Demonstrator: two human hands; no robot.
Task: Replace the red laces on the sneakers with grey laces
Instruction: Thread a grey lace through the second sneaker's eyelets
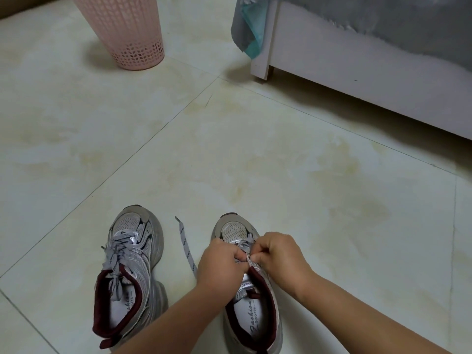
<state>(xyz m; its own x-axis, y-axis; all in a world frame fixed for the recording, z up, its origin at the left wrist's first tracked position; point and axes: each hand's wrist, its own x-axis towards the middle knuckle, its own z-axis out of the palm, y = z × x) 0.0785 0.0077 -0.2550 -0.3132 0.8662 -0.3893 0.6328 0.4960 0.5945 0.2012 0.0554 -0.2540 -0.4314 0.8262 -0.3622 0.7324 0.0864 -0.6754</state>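
Two grey-and-silver sneakers with dark red collars stand side by side on the tiled floor, toes pointing away from me. The left sneaker is threaded with a grey lace whose ends lie into its opening. Over the right sneaker my left hand and my right hand meet at the eyelets, both pinching the grey lace. One free end of that lace trails on the floor between the shoes. No red lace is in view.
A pink perforated plastic basket stands at the far left. A white bed frame with a grey cover and a teal cloth runs along the right. Pale floor tiles spread between them and the shoes.
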